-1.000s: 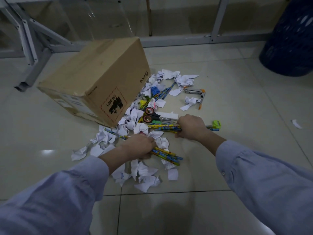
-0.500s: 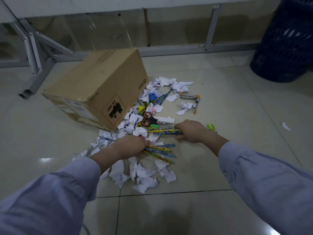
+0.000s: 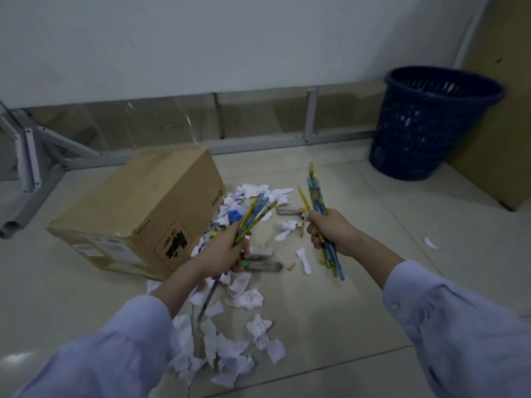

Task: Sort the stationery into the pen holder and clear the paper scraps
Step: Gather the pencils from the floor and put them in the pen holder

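Observation:
My left hand (image 3: 222, 251) grips a bunch of yellow and blue pencils (image 3: 254, 215), lifted off the floor with the tips pointing up and right. My right hand (image 3: 330, 231) grips a second bunch of pencils (image 3: 316, 196), held nearly upright. Crumpled white paper scraps (image 3: 244, 297) lie scattered over the tiled floor below and between the hands. A stapler (image 3: 290, 211), a blue sharpener (image 3: 234, 215) and a scissors-like item (image 3: 261, 265) lie among the scraps. No pen holder shows in this view.
A cardboard box (image 3: 138, 214) lies on its side at the left. A dark blue mesh waste basket (image 3: 425, 122) stands at the back right by the wall. Grey metal frame legs (image 3: 31, 156) stand at the far left. One stray scrap (image 3: 430, 243) lies at the right.
Both hands closed on pencils lying on the floor and have lifted them into the air. The camera has tilted up, so the wall and the whole waste basket show.

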The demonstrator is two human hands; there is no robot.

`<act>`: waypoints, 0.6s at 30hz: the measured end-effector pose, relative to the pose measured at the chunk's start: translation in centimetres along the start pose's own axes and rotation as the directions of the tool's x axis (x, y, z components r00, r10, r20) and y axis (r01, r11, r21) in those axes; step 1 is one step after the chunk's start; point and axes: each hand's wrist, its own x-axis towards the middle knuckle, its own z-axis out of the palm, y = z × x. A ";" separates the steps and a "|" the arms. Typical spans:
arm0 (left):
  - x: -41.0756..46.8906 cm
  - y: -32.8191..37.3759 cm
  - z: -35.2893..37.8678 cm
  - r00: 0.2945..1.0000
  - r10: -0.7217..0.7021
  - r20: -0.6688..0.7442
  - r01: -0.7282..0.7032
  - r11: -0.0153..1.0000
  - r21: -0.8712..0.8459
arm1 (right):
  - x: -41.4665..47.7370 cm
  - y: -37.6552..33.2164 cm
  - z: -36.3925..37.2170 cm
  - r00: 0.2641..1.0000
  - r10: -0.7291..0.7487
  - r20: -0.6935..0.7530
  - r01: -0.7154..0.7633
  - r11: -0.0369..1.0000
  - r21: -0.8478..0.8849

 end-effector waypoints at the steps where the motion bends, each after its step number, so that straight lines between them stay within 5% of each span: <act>1: 0.5 0.9 0.0 1.000 0.003 -0.015 -0.004 0.996 -0.087 | -0.2 -0.7 -0.1 1.000 0.011 -0.020 -0.009 0.996 0.086; 8: 3.2 6.8 0.4 0.993 -0.101 -0.054 0.056 0.843 -0.535 | -2.4 -5.0 -2.8 0.978 0.082 -0.194 -0.019 0.951 0.308; 18: 5.8 17.0 -1.8 0.990 -0.032 -0.135 -0.061 0.776 -0.628 | -5.3 -12.9 -8.9 0.898 0.020 -0.439 0.207 0.862 0.462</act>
